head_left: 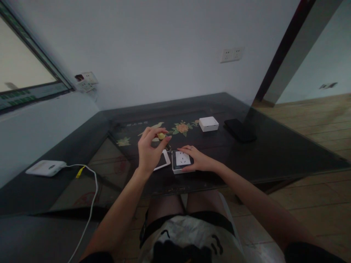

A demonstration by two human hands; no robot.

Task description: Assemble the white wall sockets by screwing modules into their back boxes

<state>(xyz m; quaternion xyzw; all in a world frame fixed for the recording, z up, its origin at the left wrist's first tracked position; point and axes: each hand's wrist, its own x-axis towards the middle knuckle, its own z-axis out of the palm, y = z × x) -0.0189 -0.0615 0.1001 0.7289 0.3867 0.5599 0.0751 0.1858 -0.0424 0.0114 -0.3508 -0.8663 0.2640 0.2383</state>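
Observation:
Under my right hand (201,160) is a white wall socket (182,158) with a dark surround and a white base, lying face up on the table. My right fingers curl over its far and right edges and grip it. My left hand (149,149) is raised just to the left of it, thumb and forefinger curved towards each other with a small gap. Nothing that I can make out is held there; a yellowish patch shows through the loop of the fingers. A white frame (165,160), partly hidden by my left hand, lies beside the socket.
The dark table (219,164) has a printed flower pattern (182,127). A white box (208,124) and a black flat object (240,130) are at the far right. On the left lies a white device (46,168) with a white cable (95,186). Wall sockets (231,54) are behind.

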